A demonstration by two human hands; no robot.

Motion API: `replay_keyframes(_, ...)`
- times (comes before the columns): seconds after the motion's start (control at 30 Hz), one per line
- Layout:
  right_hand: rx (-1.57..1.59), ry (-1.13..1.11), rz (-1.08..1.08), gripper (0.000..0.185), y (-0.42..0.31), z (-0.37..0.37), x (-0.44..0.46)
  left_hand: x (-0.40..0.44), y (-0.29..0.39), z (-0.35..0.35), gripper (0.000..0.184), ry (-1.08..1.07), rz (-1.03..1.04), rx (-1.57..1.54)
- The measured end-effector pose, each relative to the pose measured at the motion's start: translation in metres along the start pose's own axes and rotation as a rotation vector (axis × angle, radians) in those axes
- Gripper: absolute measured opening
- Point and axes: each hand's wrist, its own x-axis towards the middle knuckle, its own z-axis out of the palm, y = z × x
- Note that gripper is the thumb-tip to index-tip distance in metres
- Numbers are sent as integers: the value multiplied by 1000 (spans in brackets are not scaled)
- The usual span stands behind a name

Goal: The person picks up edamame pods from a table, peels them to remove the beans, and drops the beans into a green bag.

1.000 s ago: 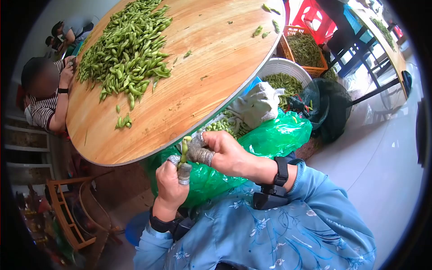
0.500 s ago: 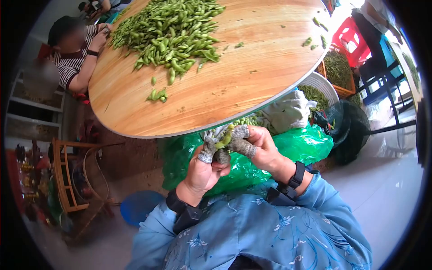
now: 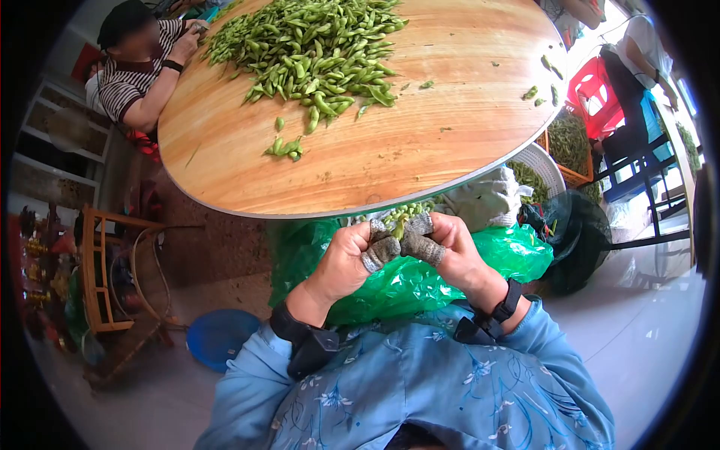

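Between my fingertips is a green soybean pod (image 3: 400,227), pinched from both sides over the green plastic bag (image 3: 397,289). My left hand (image 3: 346,259) grips it with thumb and forefinger, both wrapped in grey knitted finger covers. From the other side my right hand (image 3: 455,251) closes on the same pod, its thumb and finger covered likewise. Shelled green beans (image 3: 411,210) lie just beyond the fingers, below the table edge. Part of the pod is hidden by the covered fingertips.
A round wooden table (image 3: 247,180) carries a large heap of soybean pods (image 3: 322,60) and a few loose ones. A co-worker (image 3: 142,67) sits at the left. A white basket (image 3: 551,169), orange crate (image 3: 577,176), red chair (image 3: 596,94) and blue basin (image 3: 221,337) stand around.
The view has shifted slightly. My left hand has turned and risen, and the pod, earlier long and upright between the fingers, is now mostly covered by both hands' fingertips.
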Motion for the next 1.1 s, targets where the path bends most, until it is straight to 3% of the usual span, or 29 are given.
replay_keyframes(0.03, 34, -39, -23, 13, 1, -1, 0, -2, -2, -5, 14, 3, 0, -2)
replay_keyframes(0.1, 79, -74, -23, 14, 3, -2, 2, -5, -10, -12, 12, -17, -182, -341)
replay_keyframes(0.2, 102, -87, 22, 16, 6, -8, 2, -6, -7, -10, 12, -47, -251, -292)
replay_keyframes(0.3, 30, -39, 65, 16, 4, -9, 4, -5, -8, -3, 15, 17, -209, -125)
replay_keyframes(0.53, -357, 76, 46, 14, 2, -4, 2, -3, -15, 5, 19, 138, -221, -212)
replay_keyframes(0.67, -388, 122, 48, 13, 1, -6, 4, -3, -19, -2, 24, 79, -252, -115)
replay_keyframes(0.73, -410, 186, 74, 13, 0, -8, 4, -2, -18, -3, 24, 128, -159, -81)
replay_keyframes(0.87, -565, 181, 83, 12, 4, -3, 0, -3, -9, -1, 25, 153, -91, -160)
replay_keyframes(0.97, -705, 151, -15, 14, -2, 4, -1, 1, -21, -2, 26, 169, -18, -5)
replay_keyframes(1.1, -740, 88, 57, 14, -3, -4, -2, -1, -21, -7, 20, 99, -159, -109)
